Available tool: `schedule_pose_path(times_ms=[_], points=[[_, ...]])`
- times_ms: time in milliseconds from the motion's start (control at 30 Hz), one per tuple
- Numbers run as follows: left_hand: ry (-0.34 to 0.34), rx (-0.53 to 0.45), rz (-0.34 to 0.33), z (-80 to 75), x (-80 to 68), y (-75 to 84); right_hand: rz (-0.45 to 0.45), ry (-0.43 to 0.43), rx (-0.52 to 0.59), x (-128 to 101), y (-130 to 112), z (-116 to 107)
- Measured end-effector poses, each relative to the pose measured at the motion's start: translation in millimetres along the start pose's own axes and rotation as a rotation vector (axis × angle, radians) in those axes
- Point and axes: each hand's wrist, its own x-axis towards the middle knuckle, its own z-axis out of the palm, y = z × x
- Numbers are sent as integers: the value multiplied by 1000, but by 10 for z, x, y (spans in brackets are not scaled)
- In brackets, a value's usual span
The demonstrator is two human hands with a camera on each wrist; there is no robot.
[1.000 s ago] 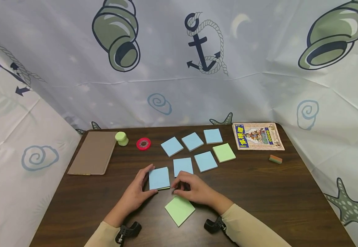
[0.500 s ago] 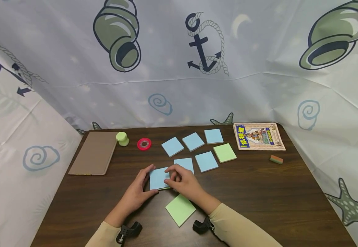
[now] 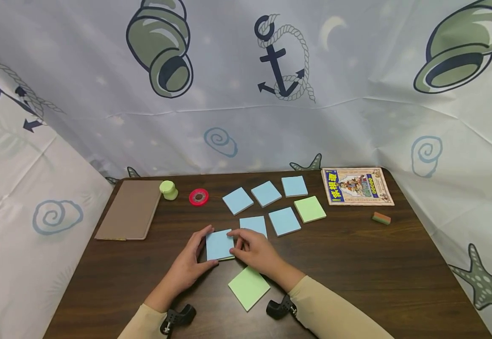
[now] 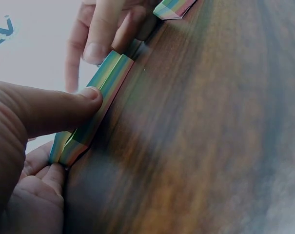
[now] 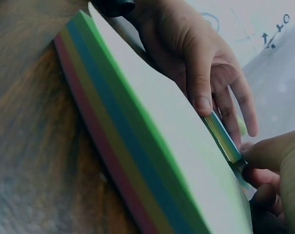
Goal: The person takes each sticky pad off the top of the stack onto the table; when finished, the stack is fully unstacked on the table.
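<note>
Two stacked sticky note pads (image 3: 219,246), blue on top and green below, lie in front of me with striped edges. My left hand (image 3: 188,262) grips them from the left, thumb on the near edge and fingers at the far side. At their right edge my right hand (image 3: 255,253) holds on with curled thumb and forefinger. Something small, dark and indistinct shows by the right fingertips in the right wrist view. A green sticky note pad (image 3: 249,288) lies just below the right hand, its thick striped side (image 5: 113,141) large in the right wrist view.
Several blue pads (image 3: 285,221) and another green pad (image 3: 310,209) lie beyond the hands. A brown notebook (image 3: 129,209), a light green knob-shaped object (image 3: 168,190) and a red ring (image 3: 198,197) stand left. A booklet (image 3: 358,187) and an eraser (image 3: 381,218) lie right.
My right hand has moved left and slightly up from beside the stack onto its right edge, then stayed there. The left hand keeps its grip and the pads have not moved.
</note>
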Motion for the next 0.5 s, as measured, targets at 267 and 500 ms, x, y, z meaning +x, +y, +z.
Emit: schedule_pose_path(times_ms=[267,500], points=[[1,-4,-10,-2,-1,-4,15,-19,-129,13,-47,-5],[0,14,-23,-4,4,-22,58,-70,-227,18,-61,1]])
